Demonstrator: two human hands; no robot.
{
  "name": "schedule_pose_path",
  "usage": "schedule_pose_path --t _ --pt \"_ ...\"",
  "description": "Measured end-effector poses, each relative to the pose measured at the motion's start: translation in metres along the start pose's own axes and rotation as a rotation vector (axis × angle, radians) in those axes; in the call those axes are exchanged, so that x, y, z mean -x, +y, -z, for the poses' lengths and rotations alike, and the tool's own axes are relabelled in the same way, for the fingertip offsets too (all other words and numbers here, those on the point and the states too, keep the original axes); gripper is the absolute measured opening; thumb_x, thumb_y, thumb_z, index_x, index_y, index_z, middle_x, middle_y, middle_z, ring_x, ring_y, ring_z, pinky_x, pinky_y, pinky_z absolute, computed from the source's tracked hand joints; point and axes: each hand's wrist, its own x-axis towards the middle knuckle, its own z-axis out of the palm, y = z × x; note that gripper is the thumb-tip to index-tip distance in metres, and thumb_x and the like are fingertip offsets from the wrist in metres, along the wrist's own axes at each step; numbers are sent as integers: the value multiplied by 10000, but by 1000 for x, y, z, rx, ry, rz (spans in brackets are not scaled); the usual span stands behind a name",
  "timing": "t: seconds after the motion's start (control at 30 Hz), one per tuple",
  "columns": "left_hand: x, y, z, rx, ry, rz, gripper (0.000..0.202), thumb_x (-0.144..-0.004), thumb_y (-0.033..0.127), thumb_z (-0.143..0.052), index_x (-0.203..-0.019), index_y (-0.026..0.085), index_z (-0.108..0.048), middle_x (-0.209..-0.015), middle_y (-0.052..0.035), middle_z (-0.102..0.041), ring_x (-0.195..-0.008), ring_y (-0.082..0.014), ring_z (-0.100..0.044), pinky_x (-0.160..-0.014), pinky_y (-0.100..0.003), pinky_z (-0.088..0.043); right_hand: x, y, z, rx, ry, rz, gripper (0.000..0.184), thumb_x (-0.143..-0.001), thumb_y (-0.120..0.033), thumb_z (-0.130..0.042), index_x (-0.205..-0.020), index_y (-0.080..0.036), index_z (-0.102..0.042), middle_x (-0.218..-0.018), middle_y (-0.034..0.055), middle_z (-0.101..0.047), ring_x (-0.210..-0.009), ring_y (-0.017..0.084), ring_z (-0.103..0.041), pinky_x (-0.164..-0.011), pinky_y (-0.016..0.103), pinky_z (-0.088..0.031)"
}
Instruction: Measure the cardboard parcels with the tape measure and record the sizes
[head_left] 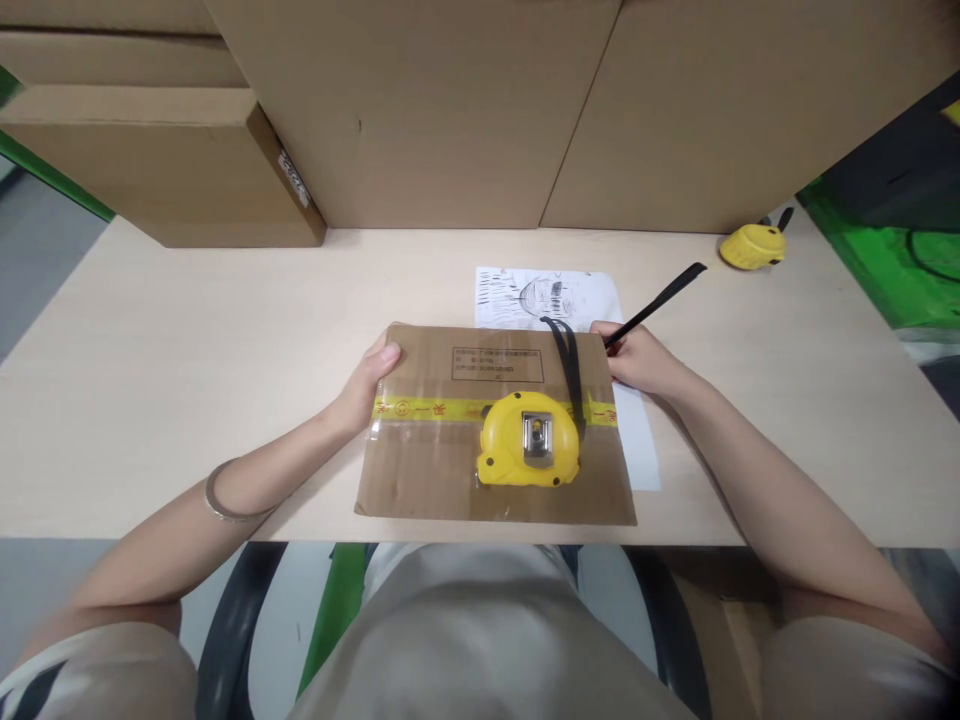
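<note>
A flat cardboard box (427, 480) with yellow printed tape lies before me, partly over a sheet of paper (555, 295) with dark pen marks. On top of the box sits a yellow tape measure (499, 430), its black wrist strap trailing toward the far edge. My left hand (371, 372) grips the box's left edge, thumb on top, the other fingers hidden. At the far right corner, my right hand (641, 358) is closed around a black pen (660, 300) that points up and right. The box hides part of this hand's fingers, and whether they also hold the box I cannot tell.
A second yellow tape measure (752, 246) stands at the back right of the pale table (187, 380). Large cardboard boxes (450, 120) wall off the back, with a smaller box (172, 170) at the left. The table's front edge runs close to my body.
</note>
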Motion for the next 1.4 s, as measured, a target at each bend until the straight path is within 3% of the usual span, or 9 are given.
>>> schedule_pose_path --t 1.4 --pt "-2 -5 6 -34 -8 4 517 -813 673 -674 -1037 206 -674 -1096 -84 -748 -1182 -321 -686 -931 -411 -599 0 1 0 7 11 -6 249 -626 -295 -695 -648 -215 -460 -519 -54 -472 -487 97 -461 -505 234 -303"
